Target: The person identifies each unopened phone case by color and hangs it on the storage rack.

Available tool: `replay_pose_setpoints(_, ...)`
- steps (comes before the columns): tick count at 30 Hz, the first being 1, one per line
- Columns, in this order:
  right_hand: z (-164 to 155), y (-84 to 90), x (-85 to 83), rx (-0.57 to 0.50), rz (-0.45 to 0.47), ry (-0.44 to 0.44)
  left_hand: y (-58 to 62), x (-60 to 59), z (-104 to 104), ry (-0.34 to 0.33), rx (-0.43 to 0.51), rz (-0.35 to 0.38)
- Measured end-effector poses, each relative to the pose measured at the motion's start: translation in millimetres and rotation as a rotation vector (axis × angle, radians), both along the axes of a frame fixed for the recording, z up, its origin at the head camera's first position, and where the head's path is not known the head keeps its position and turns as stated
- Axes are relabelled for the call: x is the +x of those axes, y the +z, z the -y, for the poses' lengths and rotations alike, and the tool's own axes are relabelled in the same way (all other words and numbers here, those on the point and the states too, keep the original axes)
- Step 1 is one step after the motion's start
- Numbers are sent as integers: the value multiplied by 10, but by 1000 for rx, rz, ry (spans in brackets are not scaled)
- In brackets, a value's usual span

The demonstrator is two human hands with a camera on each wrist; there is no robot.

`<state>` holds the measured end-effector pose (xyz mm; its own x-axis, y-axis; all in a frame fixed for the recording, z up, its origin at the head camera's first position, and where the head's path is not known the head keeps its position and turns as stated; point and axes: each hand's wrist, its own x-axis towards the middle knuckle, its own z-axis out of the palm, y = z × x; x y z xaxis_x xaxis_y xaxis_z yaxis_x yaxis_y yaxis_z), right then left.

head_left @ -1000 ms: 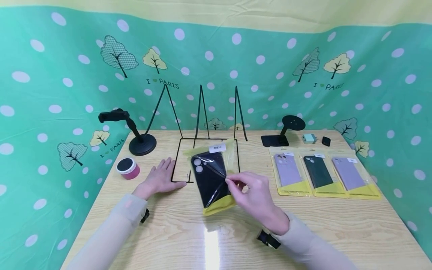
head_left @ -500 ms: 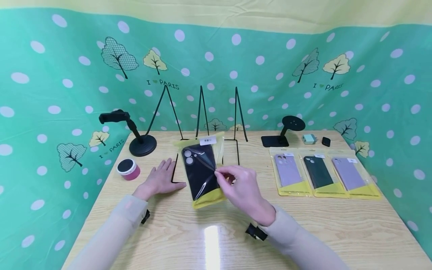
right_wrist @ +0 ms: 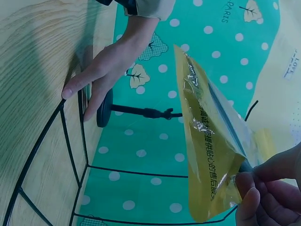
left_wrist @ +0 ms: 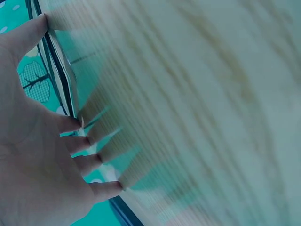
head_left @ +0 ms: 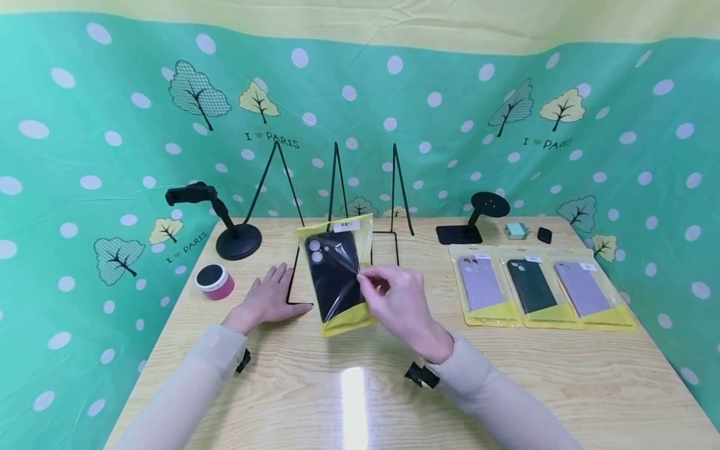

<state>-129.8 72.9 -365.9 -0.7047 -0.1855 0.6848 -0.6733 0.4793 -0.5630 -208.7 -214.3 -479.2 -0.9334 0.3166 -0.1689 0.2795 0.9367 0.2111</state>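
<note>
Right hand [head_left: 402,306] pinching right edge of yellow pouch with black phone case [head_left: 337,275], held tilted above tabletop [head_left: 360,387], just in front of black wire stand [head_left: 337,206]. Left hand [head_left: 269,299] spread flat, palm down, thumb touching wire base frame at left.

Handling note, judged: thin film likely to flex and twist under a one-edge pinch; better to keep pinch firm near mid-edge, pouch upright, label end uppermost, and left hand steadying frame against sliding.

Surface: pale wood-grain tabletop, glossy, lamp glare near front edge. Three more pouched cases [head_left: 531,287] in a row at right. Pink round tin [head_left: 214,280] and black gooseneck holder [head_left: 222,220] at left; disc-top stand [head_left: 475,219] behind. Backdrop: green cloth, white dots, tree prints.
</note>
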Motion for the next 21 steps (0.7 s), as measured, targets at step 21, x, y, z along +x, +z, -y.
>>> replay_pose_setpoints(21, -5, 2, -269, 0, 24, -35, -73, -34, 25, 8, -9, 18)
